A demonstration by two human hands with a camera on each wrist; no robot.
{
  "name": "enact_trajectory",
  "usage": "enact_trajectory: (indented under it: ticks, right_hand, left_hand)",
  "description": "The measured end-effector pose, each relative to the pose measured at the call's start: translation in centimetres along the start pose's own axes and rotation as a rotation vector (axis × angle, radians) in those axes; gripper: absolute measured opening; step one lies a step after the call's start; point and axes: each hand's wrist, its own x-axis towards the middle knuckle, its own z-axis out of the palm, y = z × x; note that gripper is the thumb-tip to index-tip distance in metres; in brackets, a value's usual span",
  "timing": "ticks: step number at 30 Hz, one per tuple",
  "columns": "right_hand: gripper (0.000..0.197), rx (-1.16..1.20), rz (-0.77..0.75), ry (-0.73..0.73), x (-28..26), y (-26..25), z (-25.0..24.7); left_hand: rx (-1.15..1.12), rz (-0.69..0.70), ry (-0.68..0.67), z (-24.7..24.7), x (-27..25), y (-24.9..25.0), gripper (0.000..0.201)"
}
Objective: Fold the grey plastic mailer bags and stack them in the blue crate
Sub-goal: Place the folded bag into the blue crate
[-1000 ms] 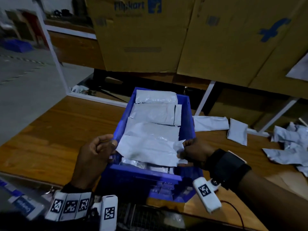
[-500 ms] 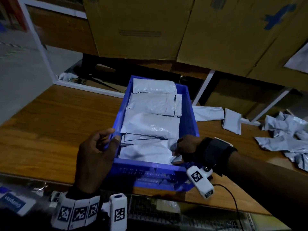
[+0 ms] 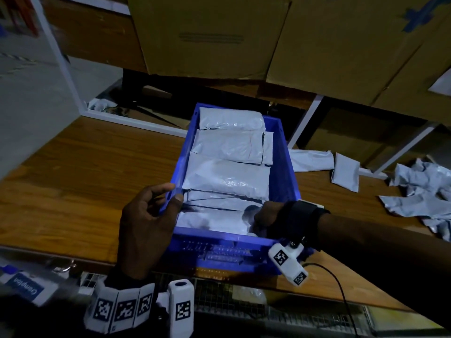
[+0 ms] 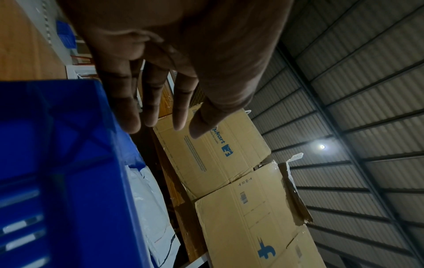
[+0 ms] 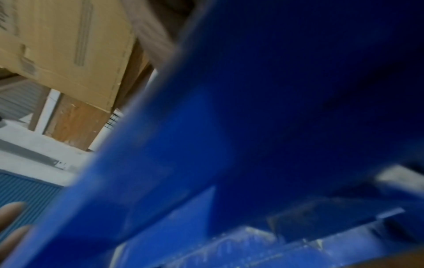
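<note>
Blue crate [image 3: 284, 167]: stood on the wooden table [image 3: 80, 181], its near wall toward the person, so both hands could reach in from either side.
Folded mailers: lay in an overlapping row from far wall to near wall, each leaning on the next; the nearest folded mailer [image 3: 212, 222] sat flat just inside the near wall.
Right hand [image 3: 267, 218]: was down inside the crate at its near right corner, on the right end of that mailer, probably seating it. Whether the fingers pinched the plastic or merely pressed it, I could not tell (the right wrist view showed little but blurred blue crate wall).
Left hand [image 3: 148, 215]: hovered at the crate's left rim, fingers loosely spread and nearly straight, gripping nothing; the left wrist view showed the fingertips [image 4: 133, 125] against the crate's edge, likely steadying it.
Unfolded mailers [image 3: 422, 196]: lay crumpled in a heap at the table's right end, well apart from the crate, so much folding apparently remained.
</note>
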Motion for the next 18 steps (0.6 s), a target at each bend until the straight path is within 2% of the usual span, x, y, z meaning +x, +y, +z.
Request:
enact_trajectory:
  ticks: [2,4,6,9,12,15,17,18]
  right_hand:
    - [0.012,0.050,-0.038,-0.018,-0.9,-0.5,-0.3]
    - [0.014,-0.040,-0.142,-0.020,-0.9,-0.8,-0.8]
    - [0.013,-0.018,-0.105,-0.022,-0.9,-1.2,-1.5]
    - [0.034,-0.023,-0.079,-0.021,-1.4,-1.7,-2.3]
    - [0.030,-0.104,-0.105,-0.036,-2.9,-2.2,-3.0]
    - [0.020,-0.052,-0.116,-0.004,-3.5,-1.7,-3.5]
    - [0.025,-0.008,-0.128,0.003,-3.8,-0.7,-4.1]
    - [0.022,0.026,-0.127,0.013,-3.7,-0.1,-4.4]
  left_hand:
    - [0.019,0.014,-0.007,0.2,0.0,0.3,0.036]
    - [0.035,0.024,-0.021,0.3,0.1,0.7,0.037]
    - [0.037,0.012,-0.037,0.5,0.3,0.9,0.041]
    - [0.070,-0.003,-0.062,0.9,0.6,1.3,0.044]
    - [0.092,-0.014,-0.069,1.3,0.8,1.5,0.045]
    - [0.087,-0.028,-0.074,1.6,0.6,1.8,0.049]
    - [0.124,-0.020,-0.086,2.0,0.1,2.6,0.047]
    - [0.143,-0.011,-0.098,2.4,-0.2,3.0,0.044]
